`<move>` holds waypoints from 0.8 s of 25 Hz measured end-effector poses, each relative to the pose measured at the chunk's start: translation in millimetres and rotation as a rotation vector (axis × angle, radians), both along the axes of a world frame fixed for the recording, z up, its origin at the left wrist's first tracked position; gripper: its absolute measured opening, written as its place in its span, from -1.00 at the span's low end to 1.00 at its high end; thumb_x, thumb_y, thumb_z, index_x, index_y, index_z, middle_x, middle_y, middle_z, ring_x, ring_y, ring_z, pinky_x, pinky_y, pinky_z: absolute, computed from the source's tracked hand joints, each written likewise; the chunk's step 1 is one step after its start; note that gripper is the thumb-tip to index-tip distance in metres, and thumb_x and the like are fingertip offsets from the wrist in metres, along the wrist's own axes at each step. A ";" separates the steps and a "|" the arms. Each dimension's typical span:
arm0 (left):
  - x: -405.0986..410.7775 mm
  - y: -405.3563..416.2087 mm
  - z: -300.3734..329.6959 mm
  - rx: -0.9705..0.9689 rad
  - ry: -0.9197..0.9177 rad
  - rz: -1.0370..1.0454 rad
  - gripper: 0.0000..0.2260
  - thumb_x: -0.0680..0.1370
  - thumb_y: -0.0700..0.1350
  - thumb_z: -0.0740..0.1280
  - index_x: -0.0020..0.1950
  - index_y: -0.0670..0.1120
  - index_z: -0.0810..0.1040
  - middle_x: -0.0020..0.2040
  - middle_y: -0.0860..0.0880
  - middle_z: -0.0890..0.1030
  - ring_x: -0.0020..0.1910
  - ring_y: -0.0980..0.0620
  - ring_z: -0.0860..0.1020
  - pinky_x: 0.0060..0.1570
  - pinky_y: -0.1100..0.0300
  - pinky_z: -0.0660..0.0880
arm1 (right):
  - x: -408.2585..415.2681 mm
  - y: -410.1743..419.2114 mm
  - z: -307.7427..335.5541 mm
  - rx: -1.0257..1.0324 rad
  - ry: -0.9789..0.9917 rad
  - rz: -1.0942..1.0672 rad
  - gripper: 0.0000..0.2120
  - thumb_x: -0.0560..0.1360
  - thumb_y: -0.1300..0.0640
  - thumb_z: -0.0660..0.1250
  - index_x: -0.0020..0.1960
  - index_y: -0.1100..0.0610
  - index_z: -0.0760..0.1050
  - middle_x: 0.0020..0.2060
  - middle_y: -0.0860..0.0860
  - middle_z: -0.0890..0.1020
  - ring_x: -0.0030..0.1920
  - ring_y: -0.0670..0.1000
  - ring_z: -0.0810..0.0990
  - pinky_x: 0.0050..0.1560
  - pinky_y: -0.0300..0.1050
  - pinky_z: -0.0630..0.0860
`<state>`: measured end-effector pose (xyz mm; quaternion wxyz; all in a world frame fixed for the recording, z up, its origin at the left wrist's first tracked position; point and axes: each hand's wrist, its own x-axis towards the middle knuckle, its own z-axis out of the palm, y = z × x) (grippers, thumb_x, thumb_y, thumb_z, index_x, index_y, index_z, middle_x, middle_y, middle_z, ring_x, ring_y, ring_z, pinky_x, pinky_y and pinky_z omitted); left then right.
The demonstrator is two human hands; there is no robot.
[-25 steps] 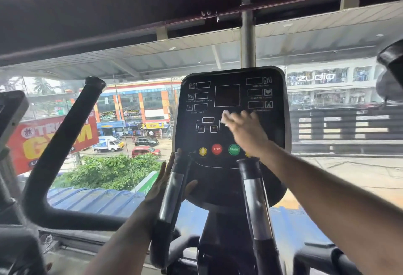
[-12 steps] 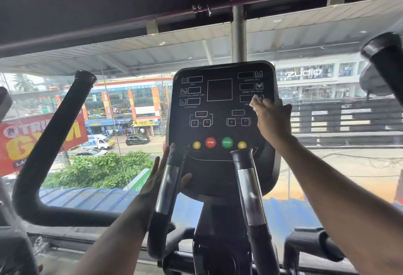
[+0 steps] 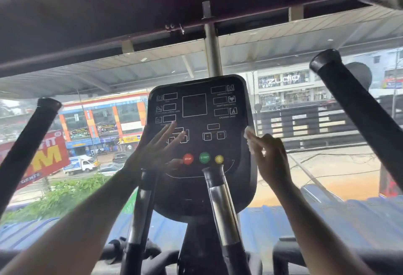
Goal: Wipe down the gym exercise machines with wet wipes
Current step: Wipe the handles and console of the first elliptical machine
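Note:
The exercise machine's black console (image 3: 226, 172) stands in front of me, with red, green and yellow buttons along its lower part. My right hand (image 3: 271, 160) grips a white wet wipe (image 3: 250, 138) and presses it against the console's right edge. My left hand (image 3: 159, 150) is spread flat with straight fingers against the console's left side, over the small button outlines; it is blurred. Two short chrome-and-black handgrips (image 3: 220, 198) rise below the console.
Two long black moving handlebars slant up at the left (image 3: 28, 141) and right (image 3: 359, 109). Behind the console is a large window onto a street with shops, cars and a red banner (image 3: 41, 157). A dark ceiling beam (image 3: 152, 32) runs overhead.
My right hand has slid the wipe down from the upper right of the panel to its right edge. My left hand has left the left handgrip and risen onto the console face.

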<state>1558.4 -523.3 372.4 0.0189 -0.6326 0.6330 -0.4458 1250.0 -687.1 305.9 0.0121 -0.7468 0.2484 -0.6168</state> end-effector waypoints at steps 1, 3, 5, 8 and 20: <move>-11.3 -4.7 19.1 0.053 -0.018 0.002 -0.28 0.65 0.44 -0.08 0.70 0.06 0.14 0.70 -0.16 0.10 0.64 -0.14 0.21 0.54 -0.41 0.08 | -8.0 -14.9 10.1 0.025 -0.084 -0.023 -0.71 0.62 0.20 0.37 0.31 0.01 0.63 -0.25 -0.06 0.55 -0.21 0.03 0.49 -0.08 -0.08 0.43; -19.5 -36.1 53.0 0.167 -0.025 0.019 -0.27 0.63 0.47 -0.16 0.72 0.12 -0.08 0.72 -0.09 -0.12 0.69 -0.12 0.00 0.58 -0.37 0.01 | -9.4 -34.9 30.5 0.129 -0.260 0.003 -0.76 0.60 0.15 0.40 0.25 0.02 0.66 -0.22 -0.05 0.55 -0.22 -0.04 0.54 -0.09 -0.07 0.49; -18.7 -66.2 70.5 0.204 -0.064 0.001 -0.26 0.60 0.50 -0.23 0.68 0.18 -0.31 0.70 -0.04 -0.30 0.69 -0.08 -0.19 0.61 -0.32 -0.09 | 3.9 -38.8 30.8 0.168 -0.299 0.039 -0.80 0.58 0.15 0.42 0.19 0.04 0.69 -0.12 -0.03 0.58 -0.20 -0.13 0.56 -0.09 -0.05 0.55; -21.0 -114.4 88.6 0.251 -0.157 -0.050 -0.24 0.57 0.52 -0.25 0.64 0.19 -0.42 0.67 -0.04 -0.37 0.68 -0.08 -0.26 0.62 -0.30 -0.14 | 20.2 -48.5 29.4 0.105 -0.257 0.057 -0.81 0.55 0.28 0.43 0.13 0.11 0.71 -0.04 0.00 0.66 -0.15 -0.08 0.60 -0.06 -0.08 0.59; -16.0 -158.4 81.4 0.209 -0.109 -0.174 -0.26 0.61 0.48 -0.16 0.66 0.19 -0.35 0.68 0.00 -0.35 0.67 -0.03 -0.31 0.64 -0.23 -0.18 | 15.4 -34.3 -2.8 0.132 -0.188 -0.047 -0.82 0.54 0.32 0.38 0.06 0.17 0.71 -0.16 0.03 0.68 -0.21 -0.21 0.45 -0.09 -0.57 0.29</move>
